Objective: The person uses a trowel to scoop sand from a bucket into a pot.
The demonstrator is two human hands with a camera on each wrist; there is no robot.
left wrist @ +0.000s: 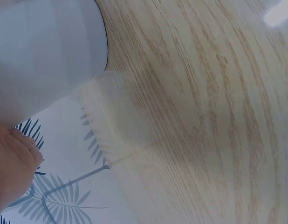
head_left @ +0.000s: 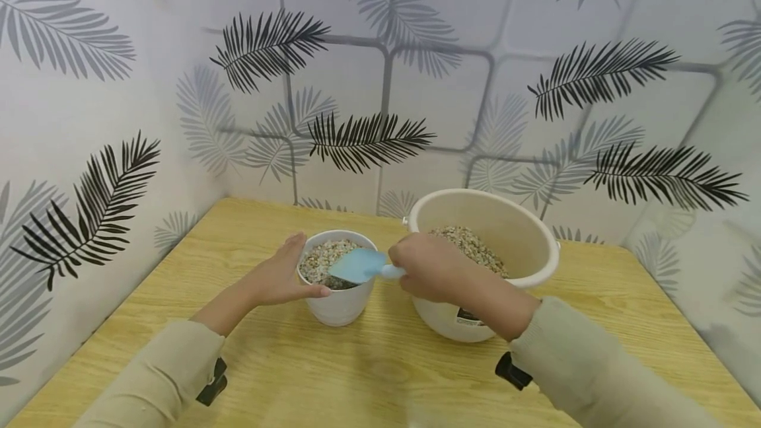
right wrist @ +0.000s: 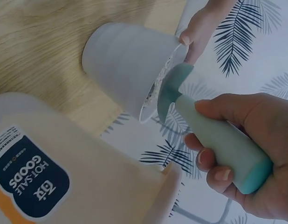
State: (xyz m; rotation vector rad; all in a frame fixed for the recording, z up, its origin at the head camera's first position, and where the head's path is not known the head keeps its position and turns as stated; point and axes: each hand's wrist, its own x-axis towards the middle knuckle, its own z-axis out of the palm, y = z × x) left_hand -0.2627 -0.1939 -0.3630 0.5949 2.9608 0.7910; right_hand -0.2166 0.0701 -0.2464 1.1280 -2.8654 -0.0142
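Note:
My right hand (head_left: 429,266) grips the pale handle of a light-blue hand trowel (head_left: 359,265). Its blade is tilted over the mouth of a white plant pot (head_left: 337,307), which is filled near the rim with tan gravel-like grains (head_left: 326,259). With thumb at the front and fingers at the far left side, my left hand (head_left: 284,277) holds the pot by its rim. In the right wrist view the fingers wrap round the trowel handle (right wrist: 223,142). The left wrist view shows only the pot's side (left wrist: 46,56) and part of the left hand (left wrist: 13,163).
To the right of the pot stands a larger cream bucket (head_left: 436,314) with similar grains (head_left: 470,246) inside and a dark label (right wrist: 32,177) on its side. Both containers are on a wood-grain table (head_left: 333,375). Behind it rises a leaf-patterned wall (head_left: 428,98).

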